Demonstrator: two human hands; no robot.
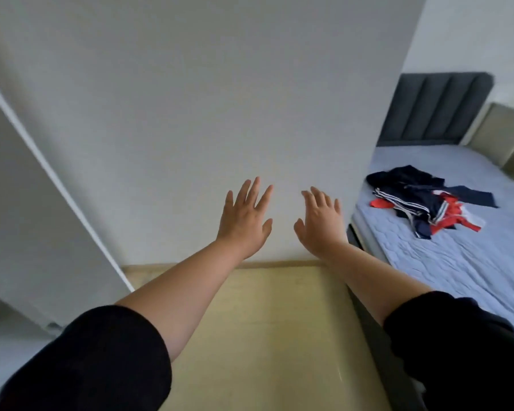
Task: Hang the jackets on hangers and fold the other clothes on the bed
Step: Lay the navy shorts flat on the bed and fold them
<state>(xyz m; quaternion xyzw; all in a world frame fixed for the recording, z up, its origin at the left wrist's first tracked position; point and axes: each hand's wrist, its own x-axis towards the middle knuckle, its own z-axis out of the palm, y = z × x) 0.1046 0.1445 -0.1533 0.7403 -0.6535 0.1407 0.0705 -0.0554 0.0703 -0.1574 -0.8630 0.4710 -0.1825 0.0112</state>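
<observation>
The clothes (422, 197) lay in one loose, unfolded heap at the right of the frame, about mid-height. It was a tangle of dark navy pieces with white side stripes mixed with red-orange and white ones, and one dark strip trailed out toward the right edge. The heap rested on the bed (457, 262), whose pale blue-grey quilted cover, lightly wrinkled, ran from the right middle of the frame down toward the lower right. At its far end, in the upper right, stood a dark grey padded headboard (436, 109) with upright channels.
</observation>
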